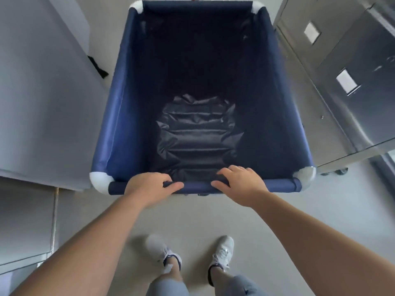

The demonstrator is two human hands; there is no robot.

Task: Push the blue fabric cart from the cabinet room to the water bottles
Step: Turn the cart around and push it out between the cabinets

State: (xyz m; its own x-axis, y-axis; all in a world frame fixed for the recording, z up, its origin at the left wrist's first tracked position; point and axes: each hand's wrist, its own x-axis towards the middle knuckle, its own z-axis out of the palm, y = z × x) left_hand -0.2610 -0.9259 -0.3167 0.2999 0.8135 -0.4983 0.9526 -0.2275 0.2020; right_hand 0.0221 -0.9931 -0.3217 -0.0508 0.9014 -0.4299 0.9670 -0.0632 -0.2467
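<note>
Pale grey smooth floor [192,218], evenly lit. Left: light grey cabinets [40,92] with flat fronts, a lower grey unit nearer. Right: stainless steel cabinet [350,86], reflective doors with white label cards [345,80], small feet at base.

The blue fabric cart [119,116] hides its own wheels and underside, apart from a blurred dark shape just below the near rail [201,186]. Its far wall sinks into shadow, so the bottom there cannot be made out. Both arms leave the frame at the lower corners. The left hand [147,186] and right hand [239,182] each curl fingertips over the rail, out of sight. The metal cabinets [346,86] are cut off at the right edge; their white labels [345,80] are too blurred to read.
</note>
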